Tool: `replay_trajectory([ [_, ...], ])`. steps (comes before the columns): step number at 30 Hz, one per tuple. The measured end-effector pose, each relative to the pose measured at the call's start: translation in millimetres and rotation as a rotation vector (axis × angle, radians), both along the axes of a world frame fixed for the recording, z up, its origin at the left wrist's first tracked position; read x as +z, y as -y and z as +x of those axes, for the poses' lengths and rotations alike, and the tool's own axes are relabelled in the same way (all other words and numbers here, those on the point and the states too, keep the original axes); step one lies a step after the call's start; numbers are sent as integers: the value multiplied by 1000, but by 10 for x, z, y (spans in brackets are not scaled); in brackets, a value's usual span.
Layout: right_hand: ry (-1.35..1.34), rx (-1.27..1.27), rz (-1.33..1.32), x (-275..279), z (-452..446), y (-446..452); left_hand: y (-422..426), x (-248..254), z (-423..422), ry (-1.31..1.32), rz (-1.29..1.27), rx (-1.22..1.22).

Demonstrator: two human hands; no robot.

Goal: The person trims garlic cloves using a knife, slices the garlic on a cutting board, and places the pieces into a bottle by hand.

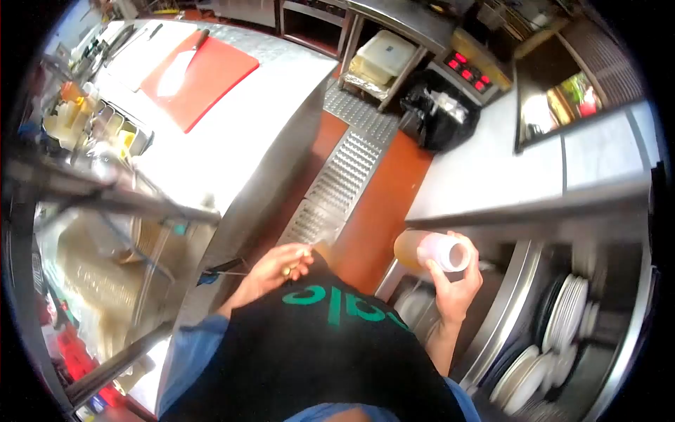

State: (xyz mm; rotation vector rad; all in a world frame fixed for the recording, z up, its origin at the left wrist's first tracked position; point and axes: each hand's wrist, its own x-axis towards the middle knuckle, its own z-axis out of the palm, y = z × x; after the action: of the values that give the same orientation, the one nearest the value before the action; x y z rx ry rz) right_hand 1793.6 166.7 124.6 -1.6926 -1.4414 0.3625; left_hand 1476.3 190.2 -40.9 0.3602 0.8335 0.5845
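Note:
A clear bottle point(415, 249) with a whitish, open-looking neck and a yellowish lower part is in my right hand point(457, 285), tilted with its mouth toward me. The fingers and thumb of that hand wrap round its neck end. My left hand point(275, 269) hovers in front of the black apron point(316, 352), its fingers curled together. A ring shows on one finger. Whether something small is between those fingertips, I cannot make out.
To the left, a steel counter point(281, 70) carries a red cutting board point(218, 84), a knife point(190, 56) and containers. Stacked plates point(564, 313) stand on shelves at the right. Beyond the metal floor grating point(344, 169) sits a black bag point(436, 116).

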Motion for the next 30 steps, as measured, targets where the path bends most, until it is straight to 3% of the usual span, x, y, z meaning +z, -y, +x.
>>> replay_trajectory([
  [4, -15, 4, 26, 308, 339, -1322, -1532, 629, 755, 46, 103, 69],
  [7, 23, 32, 16, 317, 681, -2232, -2527, 656, 1161, 258, 176, 67],
  [9, 55, 89, -17, 227, 872, -2928, -3155, 787, 1289, 236, 177, 121],
  [12, 132, 235, -83, 92, 1011, -4093, -4036, 723, 1364, 151, 203, 215],
  [15, 164, 480, -122, -49, 1046, -5319, -4585, 436, 1329, 190, 223, 530],
  [23, 239, 1232, 39, 260, -480, -7940, -4937, 431, 1004, 120, 40, 1228],
  [30, -12, 1497, 30, 254, -2275, -8953, -6073, 163, 201, 156, 224, 1563],
])
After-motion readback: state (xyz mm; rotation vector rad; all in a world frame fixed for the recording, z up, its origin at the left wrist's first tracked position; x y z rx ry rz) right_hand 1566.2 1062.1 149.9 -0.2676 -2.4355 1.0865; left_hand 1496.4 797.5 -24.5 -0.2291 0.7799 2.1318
